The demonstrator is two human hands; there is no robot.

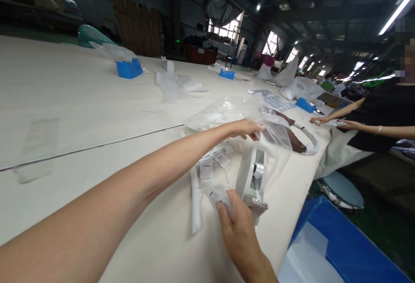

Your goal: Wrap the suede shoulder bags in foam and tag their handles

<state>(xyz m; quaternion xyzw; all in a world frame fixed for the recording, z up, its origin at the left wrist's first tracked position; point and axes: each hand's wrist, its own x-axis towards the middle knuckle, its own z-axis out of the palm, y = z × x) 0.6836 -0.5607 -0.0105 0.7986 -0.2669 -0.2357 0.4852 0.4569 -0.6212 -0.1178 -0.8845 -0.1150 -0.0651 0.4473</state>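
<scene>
My left hand [248, 129] reaches across the table, its fingers closed on the edge of a clear plastic bag [223, 110]. Nearer to me, my right hand [236, 218] pinches a small white printed label [218, 196] between thumb and fingers. A white tape dispenser [244, 170] stands just beyond my right hand, with a roll of tape in it. Several more printed labels [221, 158] lie to the left of the dispenser. Beside them is a narrow white strip [196, 201]. A brown item [295, 139] lies past the bag, partly under clear plastic.
Across the white table [81, 101] are blue holders [129, 68] and plastic sheets [170, 85]. At the right, a person in black [378, 106] handles something small. A round stool [343, 191] and a blue bin [353, 244] stand beside the table's right edge.
</scene>
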